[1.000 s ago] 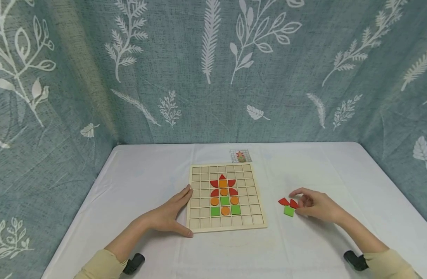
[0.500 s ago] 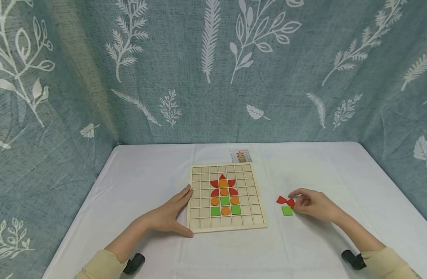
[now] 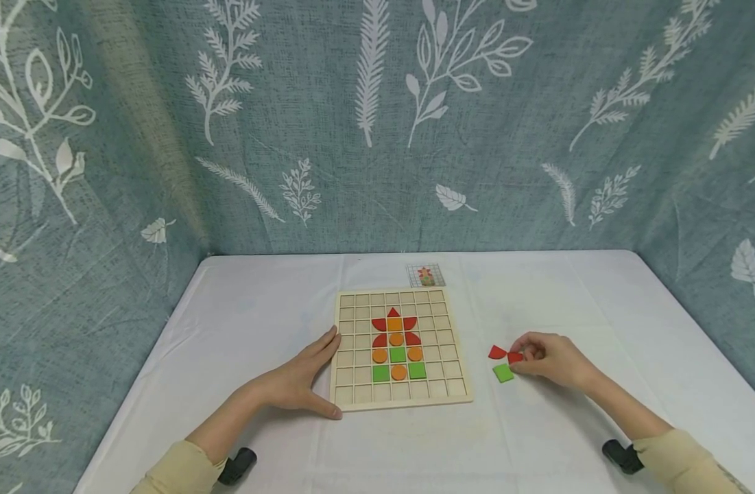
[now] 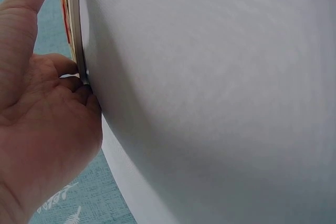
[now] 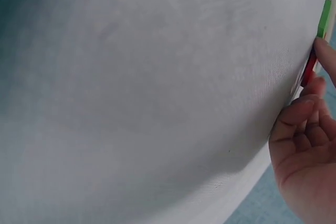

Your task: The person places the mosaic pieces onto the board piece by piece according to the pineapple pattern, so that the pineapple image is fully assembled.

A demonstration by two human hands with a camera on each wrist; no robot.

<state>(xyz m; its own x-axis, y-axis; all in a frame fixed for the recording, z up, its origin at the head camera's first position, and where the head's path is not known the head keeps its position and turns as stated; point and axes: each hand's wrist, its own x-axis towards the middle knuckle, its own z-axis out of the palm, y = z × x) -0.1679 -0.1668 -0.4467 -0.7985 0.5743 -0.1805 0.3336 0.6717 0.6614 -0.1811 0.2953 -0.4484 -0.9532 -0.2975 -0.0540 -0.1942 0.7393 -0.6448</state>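
A square wooden grid board (image 3: 360,398) lies on the table, bearing a flower-like pattern of red, orange and green tiles. At its left edge rests my left hand (image 3: 297,377), fingertips against the side and thumb at the near left corner; the left wrist view shows the fingers (image 4: 65,64) against the board's edge. To the right of the board, my right hand (image 3: 553,360) pinches a red quarter-circle tile (image 3: 514,357) between thumb and forefinger, low at the tabletop. Another red tile (image 3: 497,352) lies just left of it, and a green square tile (image 3: 503,372) lies nearer me, beside the thumb.
Behind the board lies a small picture card (image 3: 426,276) with a flower pattern on a grid. A white cloth (image 3: 278,295) covers the table, and a blue-green leaf-print curtain (image 3: 328,137) hangs around its back and sides.
My right hand has slid slightly left, and the red tile at its fingers has turned. The green tile has shifted left and rotated. The left hand and board have stayed put.
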